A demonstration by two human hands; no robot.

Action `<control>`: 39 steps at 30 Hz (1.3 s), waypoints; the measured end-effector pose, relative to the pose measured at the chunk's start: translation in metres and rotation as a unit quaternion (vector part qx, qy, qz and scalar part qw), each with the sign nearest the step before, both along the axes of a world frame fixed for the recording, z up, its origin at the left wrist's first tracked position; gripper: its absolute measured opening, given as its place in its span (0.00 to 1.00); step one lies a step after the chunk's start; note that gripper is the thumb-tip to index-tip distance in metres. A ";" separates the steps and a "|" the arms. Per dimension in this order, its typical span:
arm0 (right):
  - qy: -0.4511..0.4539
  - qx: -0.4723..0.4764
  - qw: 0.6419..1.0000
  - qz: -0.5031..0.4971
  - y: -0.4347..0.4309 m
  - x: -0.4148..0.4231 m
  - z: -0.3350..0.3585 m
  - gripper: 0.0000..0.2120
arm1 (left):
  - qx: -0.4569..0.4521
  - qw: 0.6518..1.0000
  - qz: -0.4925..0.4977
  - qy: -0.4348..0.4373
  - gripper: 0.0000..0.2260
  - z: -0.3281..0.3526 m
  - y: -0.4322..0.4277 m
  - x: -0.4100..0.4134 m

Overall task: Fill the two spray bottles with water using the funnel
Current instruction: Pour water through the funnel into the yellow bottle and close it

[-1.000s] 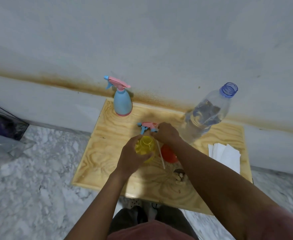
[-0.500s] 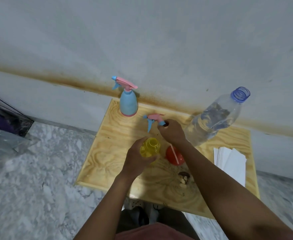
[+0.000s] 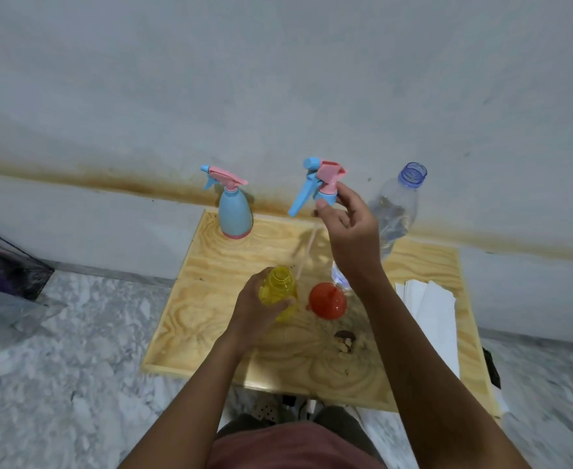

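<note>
- left hand (image 3: 256, 308) wrapped round small yellow plastic spray bottle (image 3: 277, 292) on plywood board (image 3: 210, 299), neck open
- right hand (image 3: 349, 228) fingers pinching pink-blue trigger sprayer head (image 3: 318, 184), lifted clear w/ dip tube dangling
- bottle prob light, tippy, so grip the body
- red plastic funnel (image 3: 328, 300) just beside

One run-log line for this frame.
stage: yellow bottle opened | left hand: steadies it | right hand: spray head lifted clear | red funnel: on board, unused

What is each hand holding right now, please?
Left hand: closed around the yellow bottle, which is uncapped.
Right hand: fingers closed on the spray head, lifted clear of the bottle.
</note>
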State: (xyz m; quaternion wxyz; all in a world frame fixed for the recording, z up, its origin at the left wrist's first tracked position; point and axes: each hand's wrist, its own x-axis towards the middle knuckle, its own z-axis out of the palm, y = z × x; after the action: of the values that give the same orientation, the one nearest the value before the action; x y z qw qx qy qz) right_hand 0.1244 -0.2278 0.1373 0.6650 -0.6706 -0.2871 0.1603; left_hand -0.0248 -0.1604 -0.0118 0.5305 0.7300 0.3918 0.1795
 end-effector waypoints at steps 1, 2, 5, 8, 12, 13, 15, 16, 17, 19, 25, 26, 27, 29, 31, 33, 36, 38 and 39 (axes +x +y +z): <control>-0.002 0.021 1.000 0.001 -0.003 -0.004 0.006 0.15 | 0.005 1.000 -0.002 -0.001 0.28 0.001 0.000 0.000; -0.006 0.035 0.999 0.003 -0.005 -0.008 0.009 0.14 | 0.011 1.000 -0.004 -0.004 0.27 0.002 0.000 0.000; -0.040 0.033 0.999 0.003 -0.006 -0.015 0.007 0.15 | 0.033 0.999 -0.019 -0.001 0.23 0.005 0.001 0.000; -0.053 0.010 0.999 0.009 -0.006 -0.022 -0.005 0.16 | 0.039 0.999 -0.027 -0.011 0.22 0.007 0.000 0.001; -0.085 -0.053 0.994 0.046 -0.010 -0.032 -0.018 0.16 | 0.044 0.999 -0.014 -0.010 0.23 0.008 -0.001 0.001; -0.091 -0.070 0.992 0.061 -0.011 -0.033 -0.025 0.15 | 0.049 0.999 -0.014 -0.011 0.23 0.009 -0.001 0.001; -0.087 -0.095 0.989 0.078 -0.012 -0.036 -0.038 0.15 | 0.065 0.998 -0.016 -0.010 0.22 0.014 -0.002 0.002; -0.082 -0.106 0.988 0.079 -0.013 -0.037 -0.043 0.16 | 0.072 0.997 -0.018 -0.008 0.22 0.017 -0.002 0.002; -0.082 -0.115 0.987 0.079 -0.014 -0.038 -0.048 0.17 | 0.076 0.997 -0.022 -0.007 0.20 0.018 -0.003 0.001; -0.087 -0.128 0.984 0.085 -0.014 -0.039 -0.053 0.17 | 0.084 0.996 -0.027 -0.019 0.15 0.021 -0.003 -0.001; -0.057 -0.120 0.987 0.086 -0.012 -0.043 -0.052 0.17 | 0.052 0.995 -0.013 -0.087 0.20 0.046 0.002 -0.003; -0.042 -0.117 0.988 0.091 -0.011 -0.044 -0.050 0.17 | 0.036 0.995 -0.010 -0.095 0.22 0.050 0.004 -0.004; -0.030 -0.116 0.988 0.096 -0.010 -0.045 -0.048 0.17 | 0.027 0.995 -0.008 -0.100 0.24 0.053 0.005 -0.004; -0.024 -0.116 0.988 0.097 -0.009 -0.046 -0.044 0.16 | 0.015 0.993 -0.007 -0.114 0.26 0.059 0.006 -0.005; -0.028 -0.112 0.988 0.099 -0.008 -0.046 -0.039 0.16 | -0.001 0.992 -0.006 -0.128 0.26 0.064 0.007 -0.006; -0.034 -0.107 0.989 0.102 -0.007 -0.045 -0.035 0.16 | -0.015 0.990 -0.004 -0.138 0.28 0.066 0.008 -0.006; -0.045 -0.096 0.989 0.100 -0.005 -0.044 -0.030 0.15 | -0.012 0.992 0.009 -0.129 0.33 0.070 0.010 -0.006; -0.036 -0.085 0.991 0.093 -0.002 -0.043 -0.027 0.16 | 0.005 0.992 0.006 -0.126 0.34 0.074 0.013 -0.005; -0.026 -0.079 0.993 0.088 0.000 -0.043 -0.026 0.16 | 0.016 0.992 0.008 -0.122 0.34 0.077 0.013 -0.005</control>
State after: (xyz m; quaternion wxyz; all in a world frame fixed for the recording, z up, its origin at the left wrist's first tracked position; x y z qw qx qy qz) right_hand 0.0815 -0.2282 0.1113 0.5852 -0.6975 -0.3487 0.2224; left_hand -0.0297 -0.1476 0.0647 0.5611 0.7078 0.3275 0.2775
